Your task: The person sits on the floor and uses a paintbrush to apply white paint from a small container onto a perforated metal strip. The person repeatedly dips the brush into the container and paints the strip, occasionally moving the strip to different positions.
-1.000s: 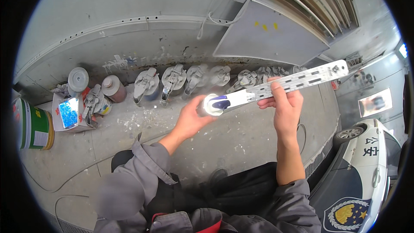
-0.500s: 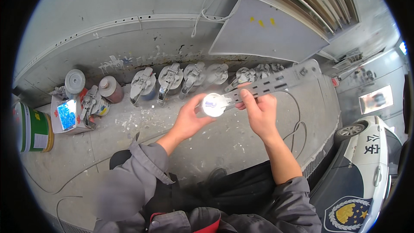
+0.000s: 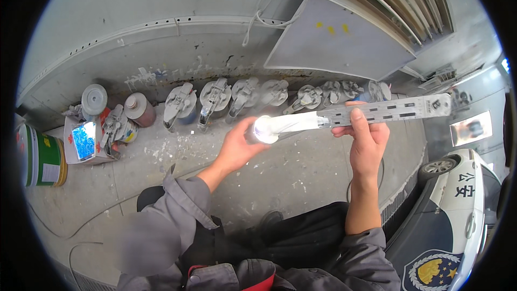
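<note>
My left hand (image 3: 235, 146) is wrapped around a small cup (image 3: 265, 136) of white paint, held above the floor in the middle. My right hand (image 3: 368, 148) grips a long flat mixing stick (image 3: 398, 111) with rows of slots, its thumb on top. The stick lies nearly level, its far end pointing right. Its left part (image 3: 299, 122) is thickly coated in white and reaches over the cup's mouth. Glare on the white hides whether the tip still dips into the paint.
Several lidded paint cans (image 3: 215, 98) line the wall. At left stand a green bucket (image 3: 46, 159), a carton (image 3: 97, 148) and a capped bottle (image 3: 139, 110). A white panel (image 3: 334, 43) leans at the back. A white-and-dark car (image 3: 431, 221) is at right; a cable (image 3: 86, 226) crosses the floor.
My right hand has moved right, drawing the mixing stick partly out of the cup and turning it flatter. More of its white-coated length shows. My left hand and the cup have hardly moved.
</note>
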### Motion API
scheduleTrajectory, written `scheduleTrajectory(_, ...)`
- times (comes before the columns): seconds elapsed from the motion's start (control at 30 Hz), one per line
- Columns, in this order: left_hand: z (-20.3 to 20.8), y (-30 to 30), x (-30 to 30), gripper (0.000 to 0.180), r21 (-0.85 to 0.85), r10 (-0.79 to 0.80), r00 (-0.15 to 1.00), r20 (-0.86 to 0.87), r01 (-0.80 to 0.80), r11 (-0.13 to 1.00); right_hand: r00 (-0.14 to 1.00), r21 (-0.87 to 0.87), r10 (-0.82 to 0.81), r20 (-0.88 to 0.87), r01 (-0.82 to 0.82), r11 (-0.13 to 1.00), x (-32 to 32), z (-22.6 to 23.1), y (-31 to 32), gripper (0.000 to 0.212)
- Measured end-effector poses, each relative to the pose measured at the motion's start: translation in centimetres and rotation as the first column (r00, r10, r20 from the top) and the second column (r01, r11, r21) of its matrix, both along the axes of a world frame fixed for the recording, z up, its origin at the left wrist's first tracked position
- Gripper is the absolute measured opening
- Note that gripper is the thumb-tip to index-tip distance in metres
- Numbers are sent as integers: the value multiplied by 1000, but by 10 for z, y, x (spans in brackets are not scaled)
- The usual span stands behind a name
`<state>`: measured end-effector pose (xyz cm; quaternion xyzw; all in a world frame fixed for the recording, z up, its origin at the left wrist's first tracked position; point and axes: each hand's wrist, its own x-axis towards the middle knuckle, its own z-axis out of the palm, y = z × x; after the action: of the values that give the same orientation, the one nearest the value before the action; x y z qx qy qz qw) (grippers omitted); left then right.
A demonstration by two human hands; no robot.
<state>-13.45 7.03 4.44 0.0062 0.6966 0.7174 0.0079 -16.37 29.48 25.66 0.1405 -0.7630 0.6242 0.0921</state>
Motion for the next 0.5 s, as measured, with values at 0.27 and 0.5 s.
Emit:
scheduleTrajectory(0.27, 23, 5, 5, 76, 181, -41, 999, -9, 42, 983, 997, 191, 69, 23, -72, 979, -5, -48, -12, 27)
scheduleTrajectory(0.5, 14, 2, 3, 78, 21, -32, 999, 33, 32, 999, 962, 45, -66, 263, 56, 997, -16, -61, -22, 29)
